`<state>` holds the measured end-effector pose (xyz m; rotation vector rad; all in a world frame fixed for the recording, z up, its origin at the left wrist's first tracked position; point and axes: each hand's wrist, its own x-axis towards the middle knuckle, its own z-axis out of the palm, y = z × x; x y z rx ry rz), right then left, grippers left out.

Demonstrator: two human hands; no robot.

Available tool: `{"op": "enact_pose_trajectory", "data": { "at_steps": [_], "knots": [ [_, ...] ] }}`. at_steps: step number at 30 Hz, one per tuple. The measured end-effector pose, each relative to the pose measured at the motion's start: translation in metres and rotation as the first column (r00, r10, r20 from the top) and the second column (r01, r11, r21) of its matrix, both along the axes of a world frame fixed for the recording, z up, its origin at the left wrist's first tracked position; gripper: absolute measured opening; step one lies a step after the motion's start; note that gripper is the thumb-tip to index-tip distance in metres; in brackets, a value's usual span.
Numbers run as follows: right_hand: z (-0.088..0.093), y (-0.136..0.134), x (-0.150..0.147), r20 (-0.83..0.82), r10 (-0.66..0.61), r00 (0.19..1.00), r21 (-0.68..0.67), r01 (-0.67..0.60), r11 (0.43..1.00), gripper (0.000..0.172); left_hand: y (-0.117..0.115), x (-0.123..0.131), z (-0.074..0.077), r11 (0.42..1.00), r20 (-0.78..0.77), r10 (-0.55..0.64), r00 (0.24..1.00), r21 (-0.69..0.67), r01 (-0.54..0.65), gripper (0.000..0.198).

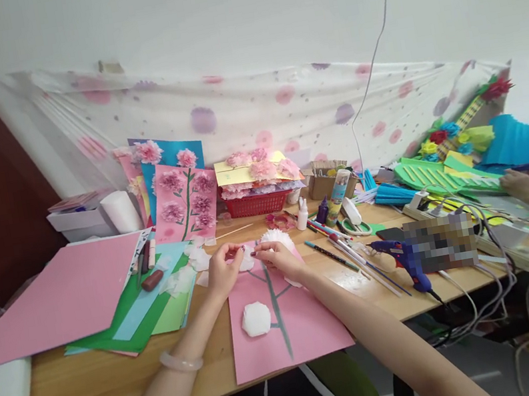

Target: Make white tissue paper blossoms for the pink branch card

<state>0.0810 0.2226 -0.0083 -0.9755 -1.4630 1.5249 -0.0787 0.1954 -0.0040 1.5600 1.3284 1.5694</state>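
My left hand and my right hand meet over the top of a pink card with a grey-green painted stem. Both hands pinch a small white tissue flower between their fingertips. A finished white tissue flower is stuck lower on the card. A bigger white fluffy flower lies just behind my right hand. A pale bangle sits on my left wrist.
A large pink sheet over green and blue papers lies left. A blue glue gun, pens, glue bottles and cables lie right. Finished flower cards and a red basket stand behind. Another person's hands work at far right.
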Motion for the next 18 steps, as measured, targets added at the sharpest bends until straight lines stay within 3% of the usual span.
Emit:
{"op": "enact_pose_trajectory", "data": {
  "at_steps": [10,18],
  "knots": [
    [-0.002,0.0,-0.003,0.056,-0.08,0.995,0.081,0.075,0.994,0.021,0.017,-0.004,-0.013,0.997,0.277,0.043,0.96,-0.077,-0.023,0.028],
    [-0.003,0.001,-0.004,0.059,-0.127,0.99,0.102,0.121,0.987,0.018,0.028,-0.025,-0.019,0.995,0.219,0.095,0.971,-0.027,-0.092,0.016]
  ]
}}
